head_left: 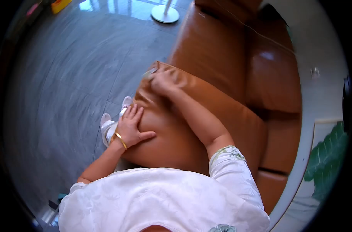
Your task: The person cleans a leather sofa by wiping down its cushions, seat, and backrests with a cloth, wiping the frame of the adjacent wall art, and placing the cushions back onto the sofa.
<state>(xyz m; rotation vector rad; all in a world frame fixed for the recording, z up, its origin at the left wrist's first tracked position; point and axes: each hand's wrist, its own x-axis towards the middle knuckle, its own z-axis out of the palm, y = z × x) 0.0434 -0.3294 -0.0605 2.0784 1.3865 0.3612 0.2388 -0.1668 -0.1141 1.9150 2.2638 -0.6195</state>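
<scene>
A brown leather sofa (218,54) fills the middle and right of the head view. My left hand (131,127), with a gold bangle at the wrist, lies flat on the near part of the sofa's padded arm (172,131), fingers spread. Farther along, at the front corner of that arm, my right hand (163,82) is closed. Something small and pale (149,73) shows beside its fingers; blur leaves unclear what it is. The leather is creased around the right hand.
Grey tiled floor (67,85) lies to the left. A round white stand base (165,14) is at the top, and a yellow object (60,5) at the upper left. A pale wall (319,92) and a green leaf picture (328,158) are at the right.
</scene>
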